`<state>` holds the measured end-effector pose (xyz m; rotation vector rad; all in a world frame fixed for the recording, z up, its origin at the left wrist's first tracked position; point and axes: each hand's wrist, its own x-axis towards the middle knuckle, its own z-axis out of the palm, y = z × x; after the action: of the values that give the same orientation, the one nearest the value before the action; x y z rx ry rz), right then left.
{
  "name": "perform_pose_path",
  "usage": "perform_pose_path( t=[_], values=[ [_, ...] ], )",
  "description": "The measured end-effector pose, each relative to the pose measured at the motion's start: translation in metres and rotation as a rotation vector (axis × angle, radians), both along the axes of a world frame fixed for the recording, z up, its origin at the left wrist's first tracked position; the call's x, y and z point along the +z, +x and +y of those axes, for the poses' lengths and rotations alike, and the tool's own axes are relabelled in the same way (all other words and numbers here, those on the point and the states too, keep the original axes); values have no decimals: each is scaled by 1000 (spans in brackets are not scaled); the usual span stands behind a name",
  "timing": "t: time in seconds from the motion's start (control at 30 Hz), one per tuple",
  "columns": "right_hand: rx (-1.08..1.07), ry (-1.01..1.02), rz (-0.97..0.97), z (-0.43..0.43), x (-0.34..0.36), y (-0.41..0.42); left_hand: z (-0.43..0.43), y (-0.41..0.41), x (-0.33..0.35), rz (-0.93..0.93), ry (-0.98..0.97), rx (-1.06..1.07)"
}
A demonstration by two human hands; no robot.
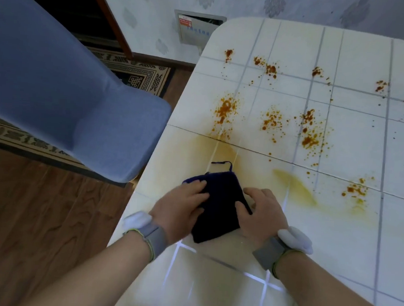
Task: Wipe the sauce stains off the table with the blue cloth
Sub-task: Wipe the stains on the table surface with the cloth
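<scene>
Stained table [358, 56] holds blue cloth [219, 201], left hand [181, 207] flat atop, right hand [262, 214] seemingly pinching its edge.

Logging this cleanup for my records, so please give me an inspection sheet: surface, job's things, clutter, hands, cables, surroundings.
Surface: white tiled table, grey grout lines, pale yellow smears by the cloth.
Job's things: folded dark blue cloth lying on the table; orange-brown sauce stains spattered beyond it.
Clutter: nothing seen.
Hands: left hand fingers flat on the cloth; right hand at its right edge, grip unclear.
Cables: nothing seen.
Surroundings: blue upholstered chair left of the table; patterned rug on wooden floor.
</scene>
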<state>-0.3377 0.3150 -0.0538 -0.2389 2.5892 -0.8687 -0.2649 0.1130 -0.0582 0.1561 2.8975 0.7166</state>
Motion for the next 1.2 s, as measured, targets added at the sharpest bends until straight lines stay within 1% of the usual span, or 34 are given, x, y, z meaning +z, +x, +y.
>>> perform_pose_path(
  t=[0.03, 0.07, 0.13, 0.2, 0.27, 0.3, 0.37, 0.43, 0.5, 0.57, 0.6, 0.63, 0.67, 0.7, 0.73, 0.77, 0.83, 0.87, 0.9, 0.93, 1.0, 1.07, 1.13, 1.2],
  values=[
    [-19, 7, -18, -1, 0, 0, -9, -4, 3, 52, -18, 169],
    [-42, 16, -30, -1, -1, -1, -12, -10, 7, 31, -32, 312],
    [-62, 31, -65, -7, 0, -4, -10, -20, 14, -121, -41, 463],
    [-81, 35, -103, -11, 2, -10, -5, -29, 14, -214, -32, 496],
    [-95, 40, -131, -15, 5, -13, -4, -34, 19, -219, -63, 480],
    [-90, 53, -115, -15, 6, -13, -3, -35, 21, -205, -69, 475],
    [-78, 61, -60, -13, 6, -11, 0, -31, 27, -167, 0, 502],
    [-103, 6, -28, -11, 7, -8, 10, -17, 40, -104, 130, 536],
    [-227, -94, -80, -5, 10, -11, 25, 6, 52, -79, 281, 500],
    [-460, -313, -310, 0, 18, -21, 42, 35, 61, -122, 420, 348],
    [-546, -379, -433, 5, 23, -24, 52, 51, 65, -162, 471, 244],
    [-584, -397, -511, 11, 27, -22, 62, 65, 68, -222, 491, 141],
    [-563, -356, -526, 17, 26, -19, 69, 77, 69, -303, 480, 64],
    [-497, -284, -502, 21, 22, -18, 72, 83, 64, -352, 440, 41],
    [-402, -181, -446, 24, 18, -14, 73, 87, 58, -343, 403, 94],
    [-313, -77, -382, 25, 17, -9, 71, 86, 51, -285, 379, 203],
    [-203, 49, -287, 23, 17, 1, 65, 75, 40, -213, 310, 516],
    [-175, 77, -268, 20, 18, 3, 61, 66, 36, -243, 304, 688],
    [-142, 96, -260, 16, 20, 7, 58, 60, 34, -295, 347, 849],
    [-114, 114, -265, 12, 21, 9, 57, 53, 30, -357, 435, 986],
    [-63, 155, -284, 3, 23, 14, 58, 42, 26, -440, 617, 1191],
    [-54, 184, -325, -3, 22, 17, 63, 35, 27, -505, 708, 1299],
    [-92, 175, -384, -5, 22, 17, 70, 34, 31, -588, 747, 1303],
    [-96, 176, -408, -3, 21, 15, 73, 37, 34, -650, 719, 1269]
  ],
)
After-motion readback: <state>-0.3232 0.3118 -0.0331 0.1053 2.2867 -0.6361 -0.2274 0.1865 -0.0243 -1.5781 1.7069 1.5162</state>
